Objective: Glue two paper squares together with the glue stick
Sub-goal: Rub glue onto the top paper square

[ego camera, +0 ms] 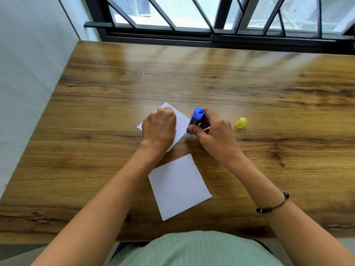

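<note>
Two white paper squares lie on the wooden table (249, 83). The far square (182, 123) is pinned flat under my left hand (159, 129), whose fingers are curled down on it. My right hand (213, 131) grips a blue glue stick (196, 120), tip down at the right edge of that far square. The near square (179, 187) lies free between my forearms. The glue stick's yellow cap (241, 122) rests on the table to the right of my right hand.
A window with dark metal bars (211, 20) runs along the table's far edge. A white wall (28, 73) stands on the left. My green shirt (192, 248) is at the near table edge.
</note>
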